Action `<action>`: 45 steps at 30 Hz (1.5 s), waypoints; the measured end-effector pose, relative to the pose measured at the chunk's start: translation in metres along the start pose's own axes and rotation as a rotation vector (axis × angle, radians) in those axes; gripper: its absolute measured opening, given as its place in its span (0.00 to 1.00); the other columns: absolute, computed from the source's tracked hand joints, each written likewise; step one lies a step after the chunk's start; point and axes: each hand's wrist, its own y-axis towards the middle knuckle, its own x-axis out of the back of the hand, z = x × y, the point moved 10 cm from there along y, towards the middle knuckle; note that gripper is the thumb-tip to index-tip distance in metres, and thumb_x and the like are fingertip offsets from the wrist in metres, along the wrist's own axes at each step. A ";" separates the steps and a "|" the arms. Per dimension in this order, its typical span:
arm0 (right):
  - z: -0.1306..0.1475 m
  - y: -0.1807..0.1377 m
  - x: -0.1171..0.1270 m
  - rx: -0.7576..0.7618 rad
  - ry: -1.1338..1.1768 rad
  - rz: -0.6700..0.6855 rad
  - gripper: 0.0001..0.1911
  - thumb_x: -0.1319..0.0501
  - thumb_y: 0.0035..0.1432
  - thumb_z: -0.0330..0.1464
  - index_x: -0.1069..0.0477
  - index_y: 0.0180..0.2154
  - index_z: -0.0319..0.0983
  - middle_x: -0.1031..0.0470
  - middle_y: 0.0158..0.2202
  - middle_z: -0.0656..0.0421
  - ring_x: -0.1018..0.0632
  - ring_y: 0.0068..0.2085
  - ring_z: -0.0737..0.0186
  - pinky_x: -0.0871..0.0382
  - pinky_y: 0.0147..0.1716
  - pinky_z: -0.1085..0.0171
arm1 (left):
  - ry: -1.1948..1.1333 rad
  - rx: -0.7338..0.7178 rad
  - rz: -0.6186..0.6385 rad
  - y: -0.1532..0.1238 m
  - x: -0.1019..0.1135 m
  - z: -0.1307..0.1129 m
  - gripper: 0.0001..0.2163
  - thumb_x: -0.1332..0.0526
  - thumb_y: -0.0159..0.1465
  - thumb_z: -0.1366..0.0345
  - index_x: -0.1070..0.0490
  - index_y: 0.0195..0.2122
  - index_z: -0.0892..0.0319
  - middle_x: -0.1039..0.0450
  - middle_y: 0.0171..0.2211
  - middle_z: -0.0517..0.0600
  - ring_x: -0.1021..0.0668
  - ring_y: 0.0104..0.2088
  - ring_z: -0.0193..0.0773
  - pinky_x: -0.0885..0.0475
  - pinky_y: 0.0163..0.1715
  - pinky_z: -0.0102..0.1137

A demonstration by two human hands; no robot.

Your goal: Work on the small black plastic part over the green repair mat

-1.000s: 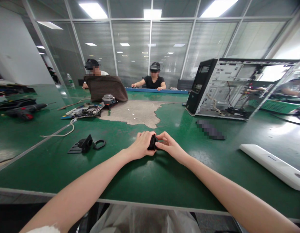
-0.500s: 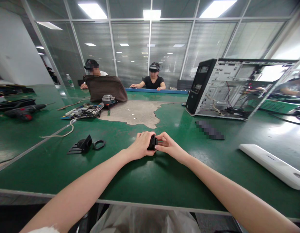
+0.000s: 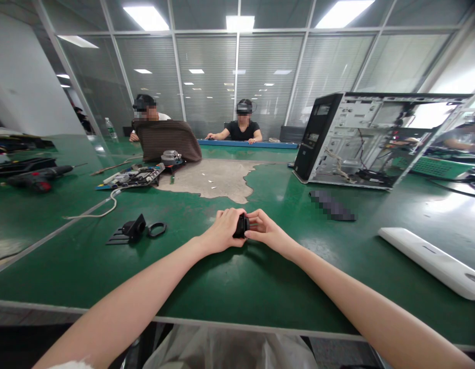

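Observation:
Just above the green tabletop, a small black plastic part (image 3: 241, 226) sits between my two hands. My left hand (image 3: 223, 229) is wrapped around its left side, palm downward, hiding much of it. From the right, the fingertips and thumb of my right hand (image 3: 265, 228) pinch its edge. What kind of part it is cannot be made out. To the left on the table lie a black bracket with slats (image 3: 130, 230) and a black ring (image 3: 157, 229), both apart from my hands.
An opened computer case (image 3: 352, 141) stands at the back right. A white oblong device (image 3: 429, 261) and a blurred dark object (image 3: 332, 206) lie right. Left are a circuit board (image 3: 135, 176), a white cable (image 3: 113, 202) and a power drill (image 3: 39, 178). Two people sit opposite.

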 end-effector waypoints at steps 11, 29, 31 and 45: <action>-0.004 0.000 0.004 -0.040 -0.020 -0.081 0.16 0.39 0.46 0.36 0.41 0.38 0.41 0.33 0.38 0.59 0.29 0.39 0.64 0.34 0.41 0.59 | -0.007 0.000 -0.008 0.000 0.000 0.000 0.25 0.40 0.48 0.62 0.48 0.47 0.58 0.38 0.41 0.52 0.35 0.41 0.43 0.43 0.41 0.37; -0.005 0.000 0.003 -0.054 -0.007 -0.072 0.15 0.40 0.47 0.35 0.41 0.38 0.42 0.34 0.38 0.60 0.28 0.37 0.66 0.33 0.39 0.60 | -0.002 0.001 -0.001 0.000 0.000 -0.001 0.25 0.40 0.48 0.63 0.48 0.47 0.58 0.38 0.41 0.52 0.34 0.42 0.43 0.43 0.41 0.38; -0.008 0.000 0.004 -0.072 -0.013 -0.078 0.16 0.40 0.47 0.35 0.42 0.39 0.42 0.34 0.37 0.60 0.28 0.36 0.66 0.34 0.40 0.59 | -0.005 0.004 0.001 0.000 0.001 -0.001 0.25 0.40 0.49 0.62 0.48 0.47 0.58 0.38 0.41 0.52 0.34 0.41 0.44 0.43 0.41 0.38; 0.002 -0.002 0.001 0.000 0.060 -0.035 0.13 0.39 0.46 0.34 0.42 0.33 0.40 0.34 0.37 0.60 0.28 0.37 0.66 0.34 0.40 0.60 | 0.013 -0.004 -0.008 0.000 0.000 0.001 0.26 0.40 0.48 0.63 0.49 0.47 0.58 0.38 0.41 0.52 0.35 0.41 0.43 0.43 0.40 0.36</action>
